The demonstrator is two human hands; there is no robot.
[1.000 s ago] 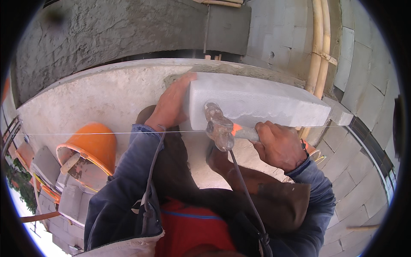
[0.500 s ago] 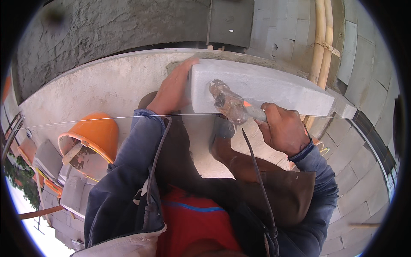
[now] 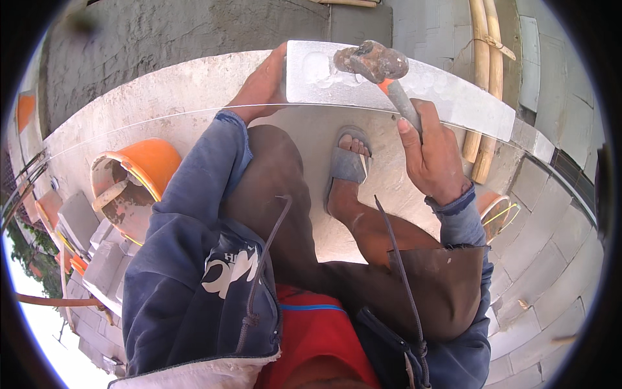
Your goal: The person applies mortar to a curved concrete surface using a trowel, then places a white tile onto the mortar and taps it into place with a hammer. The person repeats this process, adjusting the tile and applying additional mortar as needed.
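A long, pale lightweight concrete block (image 3: 453, 92) lies along the wall course before me, with dents and crumbly marks in its surface near the left end. My left hand (image 3: 262, 84) is held against that left end, fingers stretching toward its far corner and partly hidden. In my right hand (image 3: 435, 152) is a club hammer (image 3: 372, 63), gripped by its grey handle with an orange band below the stained, crusted head. The head overlaps the block in view; whether it touches cannot be made out. A taut white string (image 3: 175, 113) runs along the block's near side.
An orange bucket (image 3: 152, 162) lies tipped at the left, a stick-like handle inside. Another small bucket (image 3: 494, 211) stands at the right. Bamboo poles (image 3: 487, 84) rise past the block's far side. Grey blocks (image 3: 107, 266) are piled at lower left. My sandalled foot (image 3: 350, 162) is below the block.
The hammer head has swung away from the block's left end toward the far right, uncovering dents. My left hand stays at the block's end. The whole view has shifted, showing my foot more fully.
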